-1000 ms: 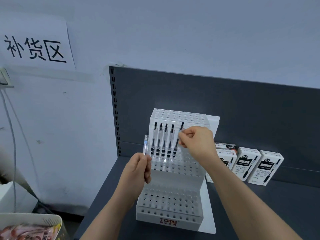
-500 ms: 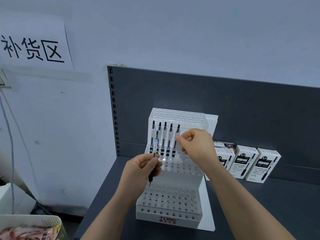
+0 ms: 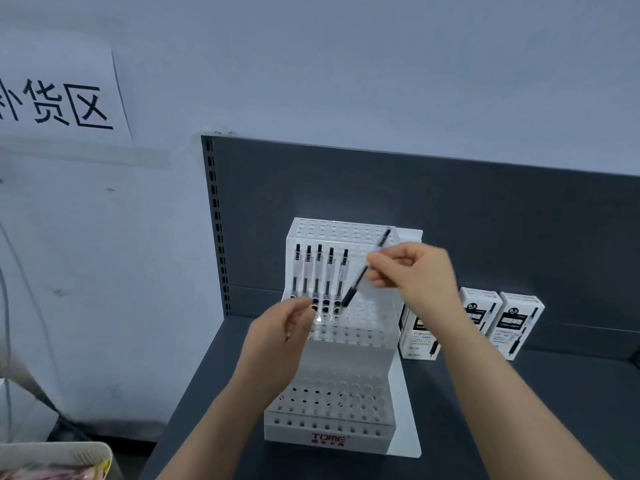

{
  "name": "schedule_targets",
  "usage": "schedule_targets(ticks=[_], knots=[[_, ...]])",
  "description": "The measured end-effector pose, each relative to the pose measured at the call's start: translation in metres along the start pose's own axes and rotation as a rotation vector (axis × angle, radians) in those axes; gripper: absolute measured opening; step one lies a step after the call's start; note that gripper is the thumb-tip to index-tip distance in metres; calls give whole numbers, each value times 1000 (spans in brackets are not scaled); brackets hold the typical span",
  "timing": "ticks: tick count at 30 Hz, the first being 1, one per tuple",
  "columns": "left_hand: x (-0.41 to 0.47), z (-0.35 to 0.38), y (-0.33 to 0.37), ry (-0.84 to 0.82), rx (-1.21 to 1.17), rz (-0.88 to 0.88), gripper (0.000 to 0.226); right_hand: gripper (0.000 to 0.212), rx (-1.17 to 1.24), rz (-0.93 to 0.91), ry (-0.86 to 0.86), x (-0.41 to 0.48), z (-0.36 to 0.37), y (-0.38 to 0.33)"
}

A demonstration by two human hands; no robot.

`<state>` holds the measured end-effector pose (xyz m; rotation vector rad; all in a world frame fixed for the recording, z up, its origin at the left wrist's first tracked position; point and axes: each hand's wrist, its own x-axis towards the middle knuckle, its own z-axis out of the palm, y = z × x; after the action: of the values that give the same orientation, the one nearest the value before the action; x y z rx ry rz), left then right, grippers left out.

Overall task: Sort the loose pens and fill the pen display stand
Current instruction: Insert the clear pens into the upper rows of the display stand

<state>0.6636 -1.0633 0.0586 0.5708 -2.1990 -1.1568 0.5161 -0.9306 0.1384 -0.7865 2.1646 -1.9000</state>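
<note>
A white tiered pen display stand (image 3: 346,431) with rows of holes and a red "TOME" label sits on the dark grey shelf (image 3: 536,410). Several clear pens with black caps (image 3: 318,271) stand upright in the left holes of its middle tier. My right hand (image 3: 419,275) pinches another black pen (image 3: 356,285), tilted, with its lower end just right of the standing pens, above the holes. My left hand (image 3: 280,334) hovers at the stand's left side with loosely curled fingers, holding nothing.
White pen boxes (image 3: 516,323) stand on the shelf right of the stand, against the dark back panel (image 3: 485,220). A paper sign (image 3: 62,98) hangs on the wall at left. A basket rim (image 3: 69,455) shows at bottom left.
The pen that my left hand held has passed to my right hand, which now tilts it toward the middle tier. My left hand has lowered and is empty.
</note>
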Motion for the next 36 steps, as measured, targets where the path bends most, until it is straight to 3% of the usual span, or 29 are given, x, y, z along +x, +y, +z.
schedule_targets(ticks=[5, 13, 21, 25, 32, 36], knots=[[3, -15, 3, 103, 347, 132, 37, 8, -144, -104, 145, 13, 1, 0], [10, -16, -3, 107, 605, 217, 33, 25, -424, -37, 38, 17, 31, 19], [7, -12, 0, 113, 605, 244, 36, 31, -458, -16, 50, 11, 33, 31], [3, -7, 5, 83, 567, 280, 31, 23, -584, -62, 45, -2, 24, 35], [-7, 22, 23, 12, 547, 374, 29, 40, -831, -97, 55, -52, -28, 52], [-19, 60, 47, -49, 530, 433, 30, 21, -922, -132, 144, -81, -71, 65]])
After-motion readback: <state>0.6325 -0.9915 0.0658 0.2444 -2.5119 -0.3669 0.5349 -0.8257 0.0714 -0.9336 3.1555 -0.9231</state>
